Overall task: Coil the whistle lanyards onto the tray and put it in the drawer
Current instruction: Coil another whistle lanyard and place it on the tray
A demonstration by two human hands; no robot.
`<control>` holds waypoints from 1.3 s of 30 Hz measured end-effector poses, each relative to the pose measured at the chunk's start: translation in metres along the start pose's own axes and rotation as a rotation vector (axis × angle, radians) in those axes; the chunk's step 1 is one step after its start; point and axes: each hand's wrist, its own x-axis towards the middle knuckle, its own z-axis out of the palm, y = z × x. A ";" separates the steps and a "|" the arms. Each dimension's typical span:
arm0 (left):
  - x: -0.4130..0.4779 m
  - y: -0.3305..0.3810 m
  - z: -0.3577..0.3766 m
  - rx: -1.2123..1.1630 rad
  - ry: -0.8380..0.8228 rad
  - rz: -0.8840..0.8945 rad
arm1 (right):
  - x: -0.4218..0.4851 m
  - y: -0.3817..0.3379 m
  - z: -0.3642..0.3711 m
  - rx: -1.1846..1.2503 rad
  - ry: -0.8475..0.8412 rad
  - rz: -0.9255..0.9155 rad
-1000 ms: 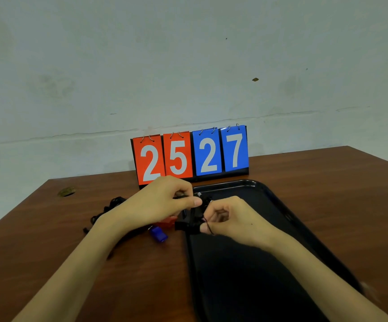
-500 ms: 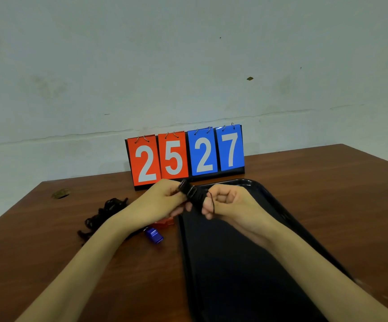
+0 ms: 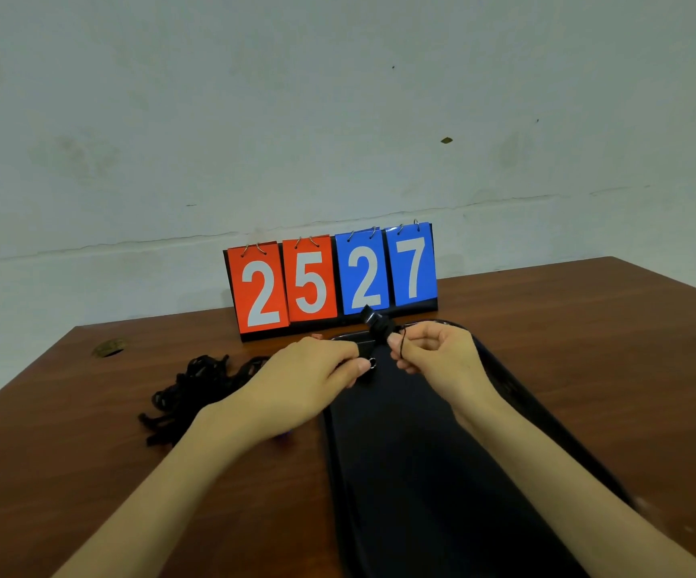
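The left grip (image 3: 308,377) and right grip (image 3: 438,360) pinch the black cord lanyard (image 3: 377,326), now higher above the black plastic tray (image 3: 400,473). It is half coiled, not laid down yet.

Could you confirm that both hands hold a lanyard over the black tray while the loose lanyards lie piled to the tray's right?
Not quite: the head view shows the loose lanyards piled on the table to the tray's left. The left hand and right hand do hold a lanyard over the black tray.
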 end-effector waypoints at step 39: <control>-0.001 0.014 -0.014 -1.235 0.270 -0.258 | -0.013 -0.005 0.011 1.093 -0.633 0.426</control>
